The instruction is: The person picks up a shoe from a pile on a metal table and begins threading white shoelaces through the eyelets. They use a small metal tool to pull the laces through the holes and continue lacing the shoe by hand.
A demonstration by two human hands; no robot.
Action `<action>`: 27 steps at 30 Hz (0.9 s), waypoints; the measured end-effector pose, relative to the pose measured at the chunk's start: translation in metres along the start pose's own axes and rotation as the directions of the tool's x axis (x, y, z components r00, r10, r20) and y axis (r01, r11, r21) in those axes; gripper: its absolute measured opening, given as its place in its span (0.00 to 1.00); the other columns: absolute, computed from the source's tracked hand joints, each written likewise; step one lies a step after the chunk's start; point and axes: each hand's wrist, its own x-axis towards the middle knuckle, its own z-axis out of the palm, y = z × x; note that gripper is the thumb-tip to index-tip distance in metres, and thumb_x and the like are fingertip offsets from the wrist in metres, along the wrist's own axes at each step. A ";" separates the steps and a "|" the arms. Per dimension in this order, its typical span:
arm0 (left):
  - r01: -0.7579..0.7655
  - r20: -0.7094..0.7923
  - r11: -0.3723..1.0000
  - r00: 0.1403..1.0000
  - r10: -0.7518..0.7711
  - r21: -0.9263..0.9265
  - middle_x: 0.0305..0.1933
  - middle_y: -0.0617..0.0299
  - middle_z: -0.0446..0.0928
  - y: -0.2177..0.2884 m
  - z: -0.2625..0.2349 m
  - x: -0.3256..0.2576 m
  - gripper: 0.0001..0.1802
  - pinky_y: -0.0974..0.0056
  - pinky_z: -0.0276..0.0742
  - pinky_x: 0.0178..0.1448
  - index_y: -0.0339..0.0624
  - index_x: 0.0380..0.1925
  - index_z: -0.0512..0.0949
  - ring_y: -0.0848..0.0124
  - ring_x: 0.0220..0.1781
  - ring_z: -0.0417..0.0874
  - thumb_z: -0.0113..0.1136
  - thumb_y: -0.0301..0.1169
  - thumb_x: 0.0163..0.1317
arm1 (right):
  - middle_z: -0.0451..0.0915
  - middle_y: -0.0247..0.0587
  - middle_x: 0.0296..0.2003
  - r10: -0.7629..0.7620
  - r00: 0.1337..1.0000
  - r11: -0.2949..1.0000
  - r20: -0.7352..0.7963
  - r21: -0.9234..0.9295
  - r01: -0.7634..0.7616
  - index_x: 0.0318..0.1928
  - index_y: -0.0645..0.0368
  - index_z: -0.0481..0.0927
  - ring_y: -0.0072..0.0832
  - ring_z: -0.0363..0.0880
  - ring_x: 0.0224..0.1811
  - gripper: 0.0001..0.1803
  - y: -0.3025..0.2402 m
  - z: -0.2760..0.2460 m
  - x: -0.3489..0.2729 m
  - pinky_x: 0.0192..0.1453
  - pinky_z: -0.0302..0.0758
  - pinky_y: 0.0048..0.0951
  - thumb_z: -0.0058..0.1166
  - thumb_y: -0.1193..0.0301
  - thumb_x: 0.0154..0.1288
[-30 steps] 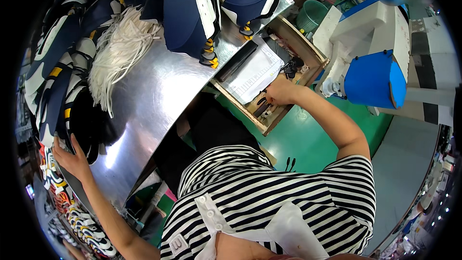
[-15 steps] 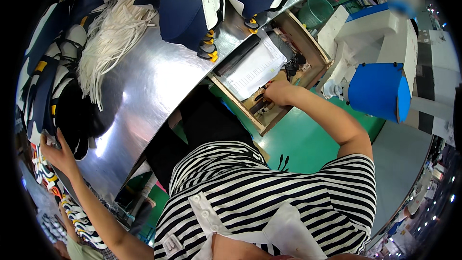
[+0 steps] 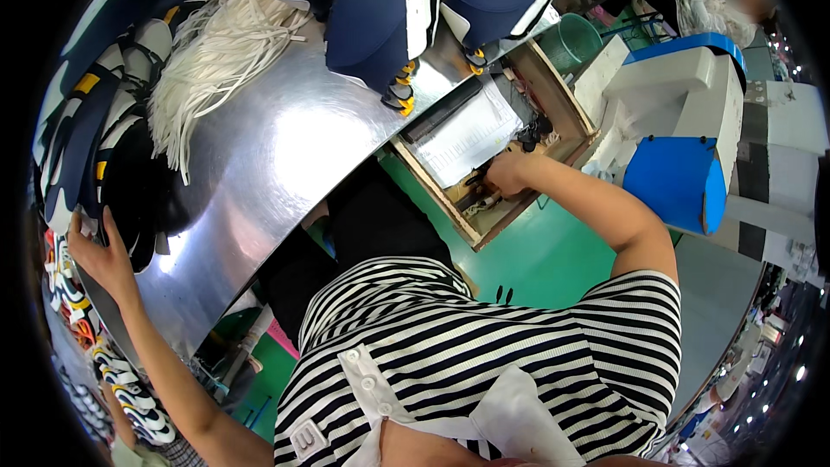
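My right hand (image 3: 508,174) reaches into an open wooden drawer (image 3: 441,207). Its fingers are curled down on a small black item (image 3: 478,175) that I cannot make out, among loose bits at the drawer's near end. A printed sheet of paper (image 3: 462,140) lies in the drawer beside that hand. Far to the left, my left hand (image 3: 102,257) has its thumb and fingers apart. Its fingertips touch the lower end of navy and white shoe uppers (image 3: 79,156) stacked at the metal table's edge.
White laces (image 3: 212,60) lie bunched on the shiny metal table (image 3: 259,173). More navy uppers (image 3: 370,26) overhang its far side. A white machine with a blue cover (image 3: 674,182) stands right of the drawer. Behind the drawer is a green basket (image 3: 574,41). Another person's arm shows at lower left.
My right hand has shifted slightly within the drawer, still over the small items. My left hand stays at the uppers. The whole view has tilted a little.
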 end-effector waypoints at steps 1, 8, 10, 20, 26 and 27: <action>-0.005 -0.012 1.000 1.000 0.005 0.005 0.53 0.46 0.75 0.001 0.000 -0.001 0.29 0.56 0.71 0.58 0.31 0.58 0.72 0.54 0.54 0.75 0.67 0.40 0.65 | 0.86 0.46 0.45 0.010 1.000 1.000 -0.017 0.012 -0.010 0.43 0.51 0.88 0.44 0.83 0.51 0.15 -0.003 0.000 -0.002 0.53 0.79 0.44 0.64 0.63 0.55; 0.046 -0.014 0.999 0.999 -0.045 0.019 0.53 0.46 0.73 0.003 0.002 -0.010 0.27 0.55 0.70 0.59 0.35 0.58 0.73 0.52 0.56 0.74 0.66 0.39 0.65 | 0.85 0.40 0.41 0.023 0.996 1.000 -0.085 0.021 -0.021 0.44 0.47 0.84 0.41 0.83 0.48 0.12 -0.012 -0.017 -0.031 0.47 0.78 0.44 0.54 0.66 0.61; 0.058 -0.016 0.997 0.998 -0.058 0.043 0.54 0.46 0.73 0.000 0.001 -0.012 0.27 0.55 0.70 0.59 0.36 0.59 0.73 0.53 0.56 0.74 0.66 0.40 0.66 | 0.85 0.39 0.43 0.023 0.998 0.999 -0.061 0.035 -0.021 0.46 0.46 0.83 0.40 0.83 0.48 0.13 -0.006 -0.015 -0.029 0.47 0.77 0.44 0.53 0.66 0.62; 0.048 -0.072 0.998 0.996 -0.045 0.032 0.57 0.44 0.72 0.007 0.011 -0.014 0.26 0.53 0.68 0.63 0.40 0.61 0.73 0.49 0.60 0.73 0.65 0.39 0.66 | 0.85 0.44 0.44 0.287 0.956 0.957 -0.067 -0.028 -0.289 0.45 0.54 0.86 0.41 0.84 0.50 0.21 -0.008 0.002 -0.020 0.52 0.78 0.44 0.53 0.51 0.68; 0.064 -0.040 0.997 0.997 -0.062 0.037 0.60 0.41 0.70 -0.004 0.011 -0.022 0.27 0.51 0.66 0.66 0.42 0.62 0.73 0.47 0.63 0.70 0.64 0.40 0.66 | 0.85 0.42 0.47 0.375 0.925 0.927 -0.060 0.024 -0.374 0.47 0.48 0.86 0.40 0.84 0.51 0.21 0.006 -0.009 -0.030 0.53 0.78 0.42 0.51 0.49 0.69; 0.067 -0.035 0.997 0.997 -0.065 0.046 0.60 0.41 0.70 -0.004 0.013 -0.022 0.27 0.51 0.66 0.66 0.42 0.62 0.74 0.47 0.63 0.70 0.64 0.40 0.66 | 0.85 0.42 0.47 0.398 0.917 0.918 -0.043 0.022 -0.397 0.48 0.47 0.86 0.40 0.84 0.51 0.21 0.005 -0.011 -0.033 0.53 0.78 0.42 0.50 0.49 0.69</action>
